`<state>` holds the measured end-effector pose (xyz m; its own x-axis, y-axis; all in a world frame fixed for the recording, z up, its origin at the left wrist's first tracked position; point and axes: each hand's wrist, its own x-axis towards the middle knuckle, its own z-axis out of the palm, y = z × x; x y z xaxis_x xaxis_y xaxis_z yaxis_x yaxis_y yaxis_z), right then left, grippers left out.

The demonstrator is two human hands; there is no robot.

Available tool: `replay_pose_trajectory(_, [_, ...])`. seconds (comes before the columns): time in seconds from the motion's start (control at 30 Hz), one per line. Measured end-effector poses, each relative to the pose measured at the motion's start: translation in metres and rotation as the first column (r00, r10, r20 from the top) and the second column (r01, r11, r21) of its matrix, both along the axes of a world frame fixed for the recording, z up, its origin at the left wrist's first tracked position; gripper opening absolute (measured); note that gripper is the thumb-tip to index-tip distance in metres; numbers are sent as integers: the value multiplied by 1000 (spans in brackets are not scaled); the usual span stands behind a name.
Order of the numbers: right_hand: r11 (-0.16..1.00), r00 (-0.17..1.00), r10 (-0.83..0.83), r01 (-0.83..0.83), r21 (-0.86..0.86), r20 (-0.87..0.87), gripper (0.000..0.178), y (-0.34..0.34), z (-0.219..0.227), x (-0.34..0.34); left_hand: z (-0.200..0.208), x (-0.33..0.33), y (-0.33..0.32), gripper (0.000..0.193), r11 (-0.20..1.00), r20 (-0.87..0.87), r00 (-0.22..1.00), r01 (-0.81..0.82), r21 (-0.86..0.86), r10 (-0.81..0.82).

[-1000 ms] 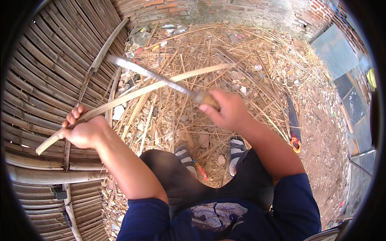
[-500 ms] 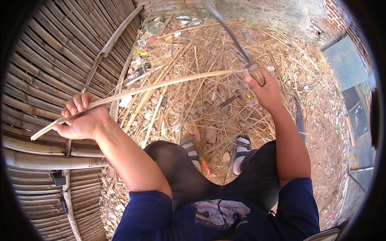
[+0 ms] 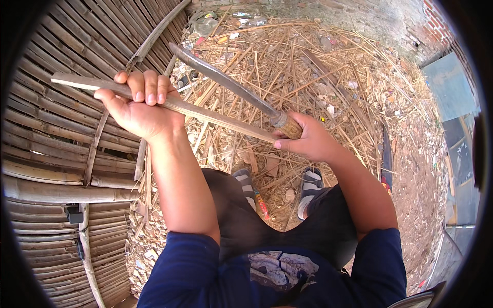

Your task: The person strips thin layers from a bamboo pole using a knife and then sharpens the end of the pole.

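A long flat bamboo strip (image 3: 221,118) slants down from upper left to the right in front of me. My left hand (image 3: 151,118) is closed around it near its far left end, palm up, with the fingers curled over the top. My right hand (image 3: 310,138) grips the wooden handle (image 3: 291,127) of a machete, its thumb pressing against the strip's right end beside the handle. The machete's dark, slightly curved blade (image 3: 226,79) points up and left, above the strip and apart from most of it.
Bamboo shavings and split strips (image 3: 241,66) litter the ground. A bamboo slat wall (image 3: 56,118) stands close on the left, a brick wall (image 3: 359,25) at the back. Bluish panels (image 3: 452,87) lean at the right. My sandalled feet (image 3: 309,187) are below.
My left hand has risen and moved right, while my right hand has come down and left. The strip now slopes down to the right, and the blade has swung toward the left.
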<state>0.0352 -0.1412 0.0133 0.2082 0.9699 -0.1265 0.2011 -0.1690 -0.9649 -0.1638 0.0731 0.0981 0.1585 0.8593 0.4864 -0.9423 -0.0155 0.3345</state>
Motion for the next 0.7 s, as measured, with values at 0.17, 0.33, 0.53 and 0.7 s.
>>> replay_pose_trajectory(0.17, [993, 994, -92, 87, 84, 65, 51, -8, -17, 17, 10, 25, -16, 74, 933, -318, 890, -358, -38, 328])
replay_pose_trajectory(0.33, [938, 943, -163, 239, 252, -291, 36, -8, 0, 27, -43, 64, -35, 71, 994, -744, 659, -77, 79, 110])
replay_pose_trajectory(0.53, [819, 792, -191, 454, 351, -580, 24, -11, 15, 33, -122, 109, -145, 40, 758, -880, 413, 488, 432, 235])
replay_pose_trajectory(0.7, [683, 792, -366, 585, 437, -489, 29, -27, 26, 53, -120, 130, -160, 16, 888, -934, 349, 401, 227, 82])
